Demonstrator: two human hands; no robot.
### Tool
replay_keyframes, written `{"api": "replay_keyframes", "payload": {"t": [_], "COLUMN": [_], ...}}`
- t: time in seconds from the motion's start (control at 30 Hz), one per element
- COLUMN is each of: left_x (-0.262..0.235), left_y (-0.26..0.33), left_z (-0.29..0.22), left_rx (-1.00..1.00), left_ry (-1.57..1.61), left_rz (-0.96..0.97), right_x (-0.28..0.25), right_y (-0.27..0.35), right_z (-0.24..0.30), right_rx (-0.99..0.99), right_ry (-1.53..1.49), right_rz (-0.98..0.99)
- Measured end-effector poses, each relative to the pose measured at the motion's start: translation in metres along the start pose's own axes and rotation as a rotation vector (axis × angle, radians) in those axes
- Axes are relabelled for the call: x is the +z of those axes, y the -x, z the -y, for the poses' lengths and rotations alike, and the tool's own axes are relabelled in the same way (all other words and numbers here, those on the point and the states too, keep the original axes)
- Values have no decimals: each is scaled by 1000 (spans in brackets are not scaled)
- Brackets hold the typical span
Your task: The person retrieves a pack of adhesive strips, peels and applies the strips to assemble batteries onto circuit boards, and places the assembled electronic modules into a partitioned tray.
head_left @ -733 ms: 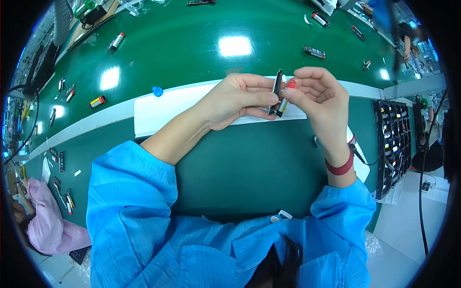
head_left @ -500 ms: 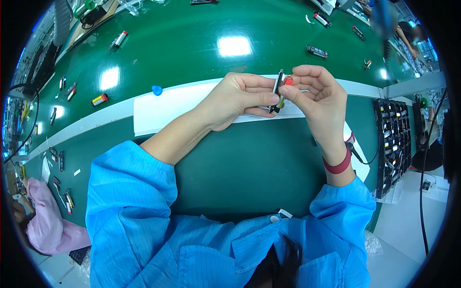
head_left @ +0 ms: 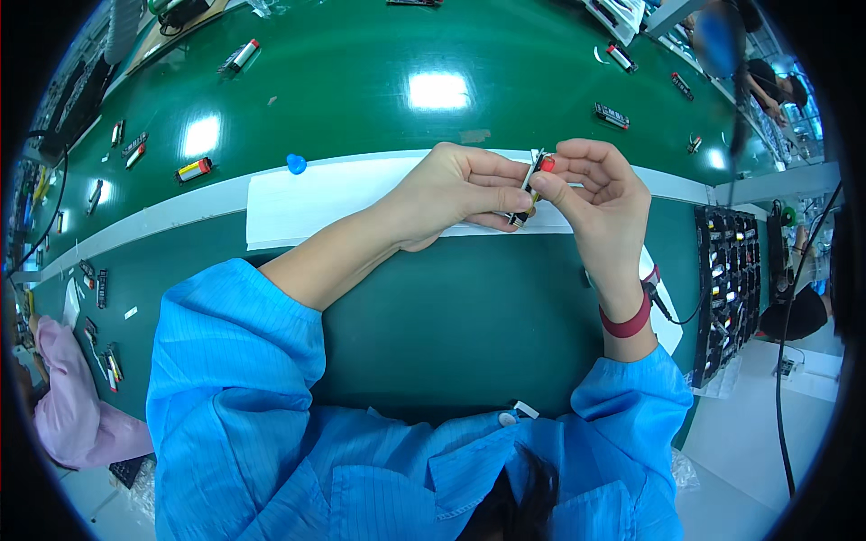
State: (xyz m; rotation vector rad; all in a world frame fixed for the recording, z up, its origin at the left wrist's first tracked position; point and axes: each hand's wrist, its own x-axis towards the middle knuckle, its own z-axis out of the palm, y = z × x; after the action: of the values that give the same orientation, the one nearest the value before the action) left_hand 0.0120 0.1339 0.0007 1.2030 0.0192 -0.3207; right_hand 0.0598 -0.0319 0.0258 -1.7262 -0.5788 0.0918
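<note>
Left hand (head_left: 456, 194) and right hand (head_left: 600, 194) together pinch a slim dark part (head_left: 530, 187) above the white strip (head_left: 307, 198). Fingers hide most of the part; its red tip (head_left: 547, 164) shows.

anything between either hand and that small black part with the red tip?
Nothing visible. Both hands already pinch the small black part: the left hand grips its body, and the right hand has fingers at the red tip. It is held above the white strip on the green table.
</note>
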Motion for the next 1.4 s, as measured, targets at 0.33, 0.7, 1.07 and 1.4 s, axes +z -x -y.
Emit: {"api": "replay_keyframes", "payload": {"t": [0.33, 0.7, 1.07, 1.4], "left_x": [-3, 2, 7, -23], "left_y": [0, -1, 0, -30], "left_z": [2, 6, 9, -11], "left_rx": [-8, 10, -54, 521], "left_ry": [66, -13, -55, -1015], "left_rz": [18, 24, 149, -370], "right_x": [-1, -3, -21, -6], "right_y": [-2, -3, -17, -19], "right_z": [2, -3, -11, -32], "right_rx": [21, 71, 291, -5], "right_ry": [5, 45, -298, -276], "right_rz": [17, 22, 151, -163]}}
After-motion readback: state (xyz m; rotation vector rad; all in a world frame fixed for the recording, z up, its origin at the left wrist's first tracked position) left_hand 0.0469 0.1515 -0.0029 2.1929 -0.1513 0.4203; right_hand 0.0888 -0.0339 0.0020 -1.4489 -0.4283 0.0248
